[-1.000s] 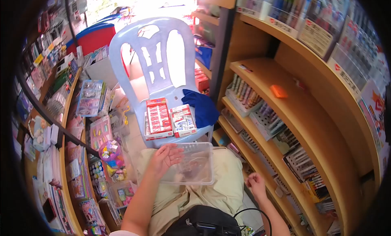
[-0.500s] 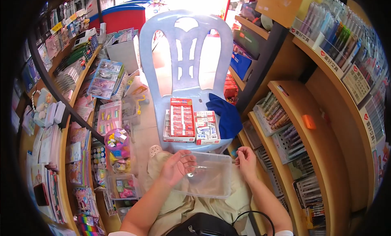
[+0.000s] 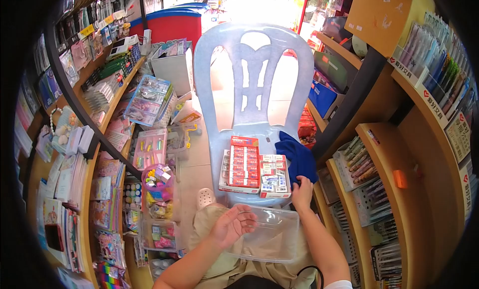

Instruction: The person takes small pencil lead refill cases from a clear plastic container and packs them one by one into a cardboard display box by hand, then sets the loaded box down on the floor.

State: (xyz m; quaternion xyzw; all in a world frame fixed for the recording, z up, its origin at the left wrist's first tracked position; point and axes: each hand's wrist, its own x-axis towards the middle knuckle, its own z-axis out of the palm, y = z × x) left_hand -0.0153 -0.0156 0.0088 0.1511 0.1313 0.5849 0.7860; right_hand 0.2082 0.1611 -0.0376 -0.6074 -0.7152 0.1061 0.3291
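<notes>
A clear plastic box (image 3: 273,239) rests on the lap, and nothing shows inside it. Over its left side is my left hand (image 3: 233,226), palm up with loosely curled fingers apart, holding nothing. My right hand (image 3: 302,194) reaches to the lower edge of a dark blue cloth (image 3: 295,151) on the right of the chair seat, its fingers closed at the cloth's edge; what lies between them is hard to see. Left of the cloth on the seat stand a box of red packs (image 3: 244,164) and a smaller box of white and red packs (image 3: 274,176).
The light blue plastic chair (image 3: 252,120) faces me. Curved wooden shelves (image 3: 394,199) with pens stand close on the right. Shelves with notebooks (image 3: 62,224) and a pink basket (image 3: 157,178) are on the left. An orange item (image 3: 400,179) lies on a right shelf.
My right hand has moved up and forward from beside the lap to the blue cloth. My left hand stays over the clear box. The camera view has shifted, showing more of the right shelves.
</notes>
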